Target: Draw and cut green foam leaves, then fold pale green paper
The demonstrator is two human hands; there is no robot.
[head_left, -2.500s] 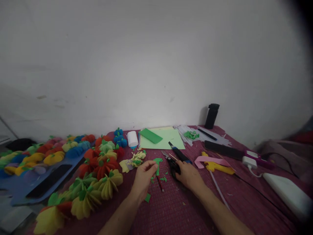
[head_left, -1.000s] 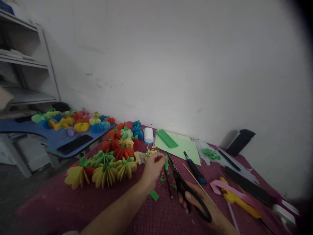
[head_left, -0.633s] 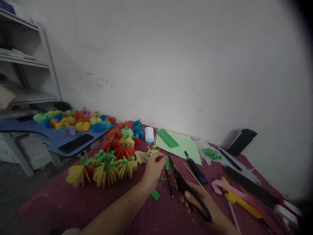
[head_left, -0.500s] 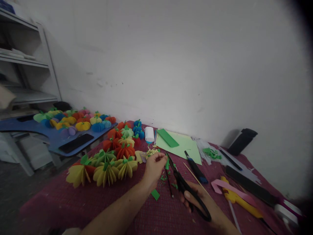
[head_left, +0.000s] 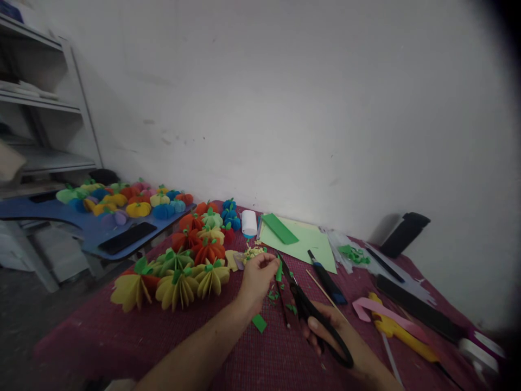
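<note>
My left hand point(head_left: 259, 276) pinches a small strip of green paper point(head_left: 279, 270) between thumb and fingertips above the table. Black-handled scissors point(head_left: 311, 312) are in my right hand point(head_left: 325, 328), thumb and fingers in the loops, the blades pointing up and left beside the strip. Whether the blades touch the paper I cannot tell. Below the hands lie green paper scraps point(head_left: 273, 295) and a green paper square point(head_left: 259, 323). A thin dark stick point(head_left: 285, 309) rests between the two hands.
Layered paper pumpkins point(head_left: 177, 288) crowd the left of the maroon cloth point(head_left: 195, 355); more stand on a blue table point(head_left: 87, 231). A utility knife point(head_left: 328, 279), pale green sheets point(head_left: 303, 252), a yellow glue gun point(head_left: 401, 328) and a pink strip point(head_left: 391, 315) lie right. A white roll point(head_left: 249, 223) stands behind.
Hardly anything differs. The view has shifted very slightly, and both hands keep nearly the same pose with the green strip and the scissors.
</note>
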